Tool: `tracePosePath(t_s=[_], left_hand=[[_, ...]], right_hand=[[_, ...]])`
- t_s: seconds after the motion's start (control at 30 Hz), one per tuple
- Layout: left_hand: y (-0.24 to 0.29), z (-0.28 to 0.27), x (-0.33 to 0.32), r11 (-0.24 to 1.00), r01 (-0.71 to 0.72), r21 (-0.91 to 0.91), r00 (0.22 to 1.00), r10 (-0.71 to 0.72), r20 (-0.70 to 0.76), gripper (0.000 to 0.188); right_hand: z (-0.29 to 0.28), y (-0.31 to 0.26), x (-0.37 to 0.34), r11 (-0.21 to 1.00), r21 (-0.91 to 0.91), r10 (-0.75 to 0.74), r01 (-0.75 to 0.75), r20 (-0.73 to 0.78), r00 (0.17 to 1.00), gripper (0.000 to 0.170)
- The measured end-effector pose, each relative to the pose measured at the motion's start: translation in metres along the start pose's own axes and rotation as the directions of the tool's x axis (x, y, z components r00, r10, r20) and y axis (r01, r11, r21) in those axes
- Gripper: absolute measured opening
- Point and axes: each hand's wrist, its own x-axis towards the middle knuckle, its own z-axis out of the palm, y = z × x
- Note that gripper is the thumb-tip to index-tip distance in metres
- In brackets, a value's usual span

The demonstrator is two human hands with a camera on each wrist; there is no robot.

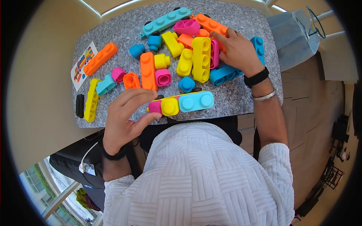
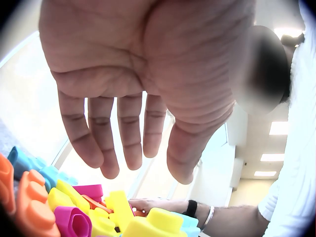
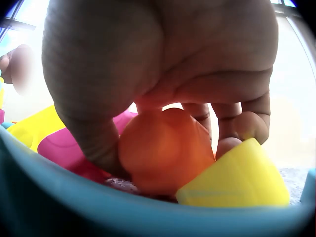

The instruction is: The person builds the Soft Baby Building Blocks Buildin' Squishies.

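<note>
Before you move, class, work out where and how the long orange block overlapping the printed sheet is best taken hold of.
Probably from above, the grip being the middle of the long orange block, thumb and fingers across its narrow width. It lies lengthwise, no other block touches its long sides, and only its lower end overlaps the printed sheet.

One pale bag [image 1: 292, 39] is beside the right edge of a speckled table [image 1: 128, 30]. One black bag [image 1: 69, 160], with white cable [image 1: 89, 152], is near a window [image 1: 47, 192].
</note>
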Motion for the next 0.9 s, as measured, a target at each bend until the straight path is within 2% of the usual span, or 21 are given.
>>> tracePosePath(t_s=[0.07,0.2,0.3,0.37,0.4,0.47,0.53,0.57,0.63,0.67,0.7,0.77,0.8,0.83,0.87,0.9], left_hand=[[0.001,-0.001,-0.003,1.0,0.006,0.002,1.0,-0.006,0.003,0.048],[-0.001,-0.002,-0.004,1.0,-0.003,-0.008,1.0,0.003,-0.019,0.048],[0.003,0.0,-0.001,1.0,-0.017,-0.011,0.999,0.016,-0.031,0.048],[0.007,0.001,0.001,1.0,-0.014,-0.013,0.999,0.014,-0.037,0.048],[0.008,0.001,0.002,0.999,-0.036,-0.02,0.998,0.035,-0.045,0.051],[0.013,0.007,0.004,0.999,-0.048,-0.023,0.997,0.047,-0.059,0.055],[0.02,0.017,0.009,0.989,-0.055,-0.135,0.991,0.037,-0.131,0.067],[0.025,0.025,0.012,0.99,-0.05,-0.134,0.99,0.032,-0.135,0.067],[0.031,0.043,0.014,0.942,0.011,-0.334,0.987,-0.063,-0.145,0.08],[0.032,0.049,0.016,0.962,-0.046,-0.269,0.99,0.007,-0.143,0.081],[0.032,0.053,0.017,0.963,-0.044,-0.267,0.989,0.004,-0.146,0.081],[0.031,0.057,0.018,0.98,-0.174,-0.092,0.976,0.159,-0.148,0.073],[0.032,0.056,0.017,0.981,-0.172,-0.092,0.976,0.158,-0.147,0.073],[0.033,0.053,0.017,0.99,-0.104,-0.094,0.988,0.092,-0.123,0.068],[0.033,0.051,0.017,0.995,-0.036,-0.095,0.995,0.026,-0.1,0.064],[0.033,0.051,0.017,0.995,-0.036,-0.094,0.995,0.027,-0.1,0.064]], right_hand=[[0.002,0.001,0.003,0.999,-0.018,0.034,-0.033,0.057,0.998,0.045],[-0.003,0.0,0.001,0.997,-0.065,0.032,-0.029,0.047,0.998,0.042],[-0.035,-0.005,-0.004,0.997,-0.026,0.073,-0.072,0.019,0.997,0.043],[-0.065,-0.015,-0.01,0.989,0.078,0.137,-0.129,-0.111,0.984,0.05],[-0.079,-0.023,-0.013,0.99,0.084,0.124,-0.115,-0.105,0.987,0.05],[-0.106,-0.043,-0.021,0.939,0.342,0.031,0.039,-0.196,0.98,0.058],[-0.123,-0.067,-0.032,0.85,0.49,-0.137,0.193,-0.148,0.979,0.057],[-0.127,-0.08,-0.038,0.848,0.491,-0.143,0.197,-0.147,0.979,0.057],[-0.132,-0.103,-0.047,0.774,0.551,-0.309,0.312,-0.102,0.946,0.054],[-0.13,-0.108,-0.049,0.772,0.553,-0.312,0.315,-0.102,0.944,0.054],[-0.126,-0.111,-0.052,0.775,0.546,-0.317,0.319,-0.101,0.943,0.055],[-0.124,-0.111,-0.055,0.778,0.54,-0.32,0.323,-0.103,0.942,0.056],[-0.127,-0.107,-0.057,0.759,0.602,-0.248,0.248,-0.085,0.965,0.055],[-0.128,-0.103,-0.06,0.731,0.66,-0.177,0.173,-0.062,0.982,0.054],[-0.128,-0.099,-0.064,0.731,0.66,-0.176,0.173,-0.062,0.982,0.054],[-0.127,-0.095,-0.069,0.708,0.696,-0.129,0.12,-0.04,0.991,0.052]])
